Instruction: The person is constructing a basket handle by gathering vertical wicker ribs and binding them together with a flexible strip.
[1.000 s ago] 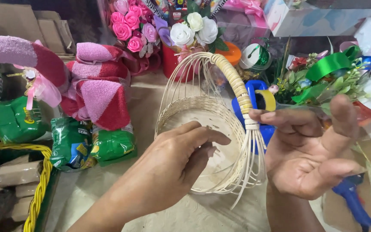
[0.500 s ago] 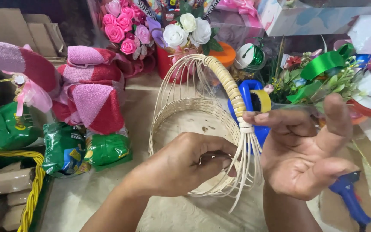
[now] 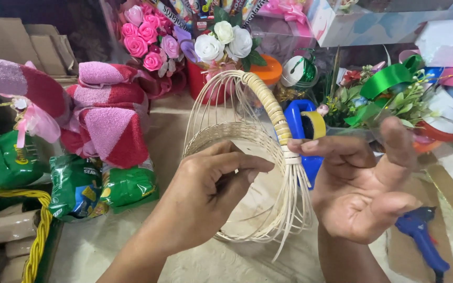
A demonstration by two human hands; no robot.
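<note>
A pale wicker basket point(image 3: 221, 131) with a tall wrapped handle stands tilted on the work surface in the middle. My left hand point(image 3: 205, 194) reaches over its near rim, fingers curled and touching the weave inside. My right hand point(image 3: 365, 183) is on the right side, palm up, its thumb and forefinger pinching the handle where loose cane strands fan downward. The other fingers of that hand are spread apart.
Pink and red rolled towels point(image 3: 106, 126) and green snack packets point(image 3: 74, 186) lie at the left. A yellow basket point(image 3: 38, 230) sits at the bottom left. Fabric flowers point(image 3: 153, 42), ribbon rolls point(image 3: 389, 78), a blue tape holder point(image 3: 302, 126) and a blue glue gun point(image 3: 420, 236) crowd the back and right.
My left hand has slid further over the basket rim and curled inward. The basket has shifted slightly left and turned. My right hand keeps its pinch on the handle.
</note>
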